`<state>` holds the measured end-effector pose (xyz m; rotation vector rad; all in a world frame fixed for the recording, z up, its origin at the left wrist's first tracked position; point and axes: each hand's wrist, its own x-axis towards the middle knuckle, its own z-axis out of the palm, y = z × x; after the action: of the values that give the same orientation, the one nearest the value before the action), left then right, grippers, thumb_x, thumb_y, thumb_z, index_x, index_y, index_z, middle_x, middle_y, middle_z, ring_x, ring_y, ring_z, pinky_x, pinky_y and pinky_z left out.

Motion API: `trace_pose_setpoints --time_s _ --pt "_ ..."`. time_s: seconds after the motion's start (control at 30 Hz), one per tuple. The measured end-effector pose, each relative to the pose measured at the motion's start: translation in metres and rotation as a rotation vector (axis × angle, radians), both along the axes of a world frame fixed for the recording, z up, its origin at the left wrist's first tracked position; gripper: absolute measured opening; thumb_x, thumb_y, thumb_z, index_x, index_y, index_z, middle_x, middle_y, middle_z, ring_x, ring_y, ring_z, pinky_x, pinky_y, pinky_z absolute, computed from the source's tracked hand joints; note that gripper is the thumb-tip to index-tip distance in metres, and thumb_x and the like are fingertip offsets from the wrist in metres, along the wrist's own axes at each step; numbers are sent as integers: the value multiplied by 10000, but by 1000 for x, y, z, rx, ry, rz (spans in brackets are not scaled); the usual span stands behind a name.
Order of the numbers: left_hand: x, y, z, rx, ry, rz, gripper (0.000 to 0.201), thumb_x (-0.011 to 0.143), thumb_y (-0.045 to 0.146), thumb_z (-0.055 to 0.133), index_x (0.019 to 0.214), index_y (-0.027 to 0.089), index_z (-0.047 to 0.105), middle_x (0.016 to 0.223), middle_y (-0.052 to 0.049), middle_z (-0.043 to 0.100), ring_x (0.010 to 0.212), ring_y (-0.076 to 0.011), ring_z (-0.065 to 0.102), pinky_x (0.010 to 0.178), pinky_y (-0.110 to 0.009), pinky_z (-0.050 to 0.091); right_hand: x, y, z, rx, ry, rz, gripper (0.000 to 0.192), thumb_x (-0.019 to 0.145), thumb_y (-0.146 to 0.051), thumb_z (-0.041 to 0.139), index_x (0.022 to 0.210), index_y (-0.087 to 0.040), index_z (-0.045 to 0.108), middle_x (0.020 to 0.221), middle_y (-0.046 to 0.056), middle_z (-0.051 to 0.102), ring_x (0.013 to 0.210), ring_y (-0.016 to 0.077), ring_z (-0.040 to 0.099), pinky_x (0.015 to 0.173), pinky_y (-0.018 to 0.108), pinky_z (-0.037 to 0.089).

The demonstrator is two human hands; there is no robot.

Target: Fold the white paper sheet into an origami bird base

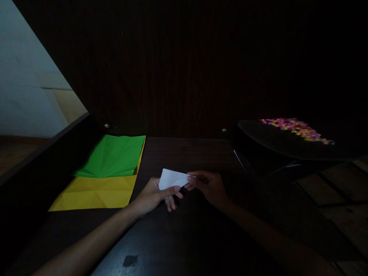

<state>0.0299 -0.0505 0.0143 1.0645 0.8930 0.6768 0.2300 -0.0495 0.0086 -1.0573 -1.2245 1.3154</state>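
Pinching the small folded white paper (172,178) between your left hand (153,196) and right hand (208,186), you've made some folds, while the green sheet (113,156) and yellow sheet (97,193) lie untouched.

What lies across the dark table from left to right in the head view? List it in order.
yellow paper sheet with the green paper sheet on its far part → left hand → white folded paper → right hand → heap of small colourful pieces

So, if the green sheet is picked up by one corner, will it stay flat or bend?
The green sheet looks thin and creased, so it would probably droop. It seems very light and may slide off the yellow sheet under it when pushed.
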Motion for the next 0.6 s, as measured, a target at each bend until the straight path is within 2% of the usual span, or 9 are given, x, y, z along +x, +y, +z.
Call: trace_pose_setpoints --time_s 0.2,0.4,0.5,0.6 --pt "1 0 3 -6 -11 24 288 762 360 744 778 76 693 649 -66 715 413 -103 570 412 -222 477 -1 -1 0 40 -38 -13 301 709 -403 782 907 -179 747 672 46 760 575 201 731 574 331 632" --pt "-2 0 4 -1 32 -1 277 787 369 706 710 102 706 399 22 563 304 -67 439 321 -168 346 3 -1 -4 128 -100 -25 239 717 -316 783 927 -205 762 675 33 763 598 201 739 609 316 625" --pt "-4 0 4 18 85 -11 285 802 378 691 722 105 718 407 28 568 270 -44 380 293 -157 286 4 -1 -3 123 -105 -26 223 712 -307 786 911 -209 766 674 31 763 602 207 740 605 319 625" --pt "-3 1 3 6 59 -16 278 800 369 701 778 92 717 511 -9 647 324 -70 478 337 -180 380 4 0 -3 102 -95 -21 228 717 -329 783 905 -202 768 680 38 764 596 209 737 600 326 623"
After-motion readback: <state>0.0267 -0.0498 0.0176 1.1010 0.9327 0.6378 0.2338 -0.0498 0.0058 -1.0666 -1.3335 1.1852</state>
